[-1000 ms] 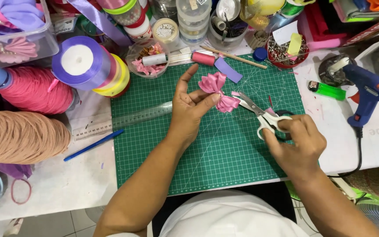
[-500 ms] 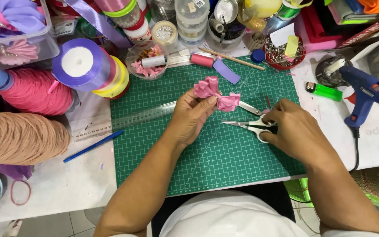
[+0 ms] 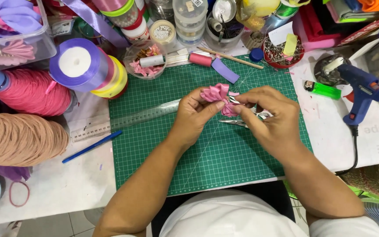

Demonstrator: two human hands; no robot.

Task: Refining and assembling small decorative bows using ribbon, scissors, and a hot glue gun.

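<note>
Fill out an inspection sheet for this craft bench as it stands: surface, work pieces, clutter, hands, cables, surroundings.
Surface: green cutting mat on a white table.
Job's things: pink ribbon flower pinched between both hands; scissors under the right hand, on the mat.
Clutter: clear ruler, blue pen, purple ribbon spool, pink thread cone, green lighter, bowl of pink scraps.
Hands: left hand and right hand both grip the flower.
Cables: black cord runs from the blue glue gun off the table edge.
Surroundings: jars, tubs and fabric along the back; tiled floor below.
</note>
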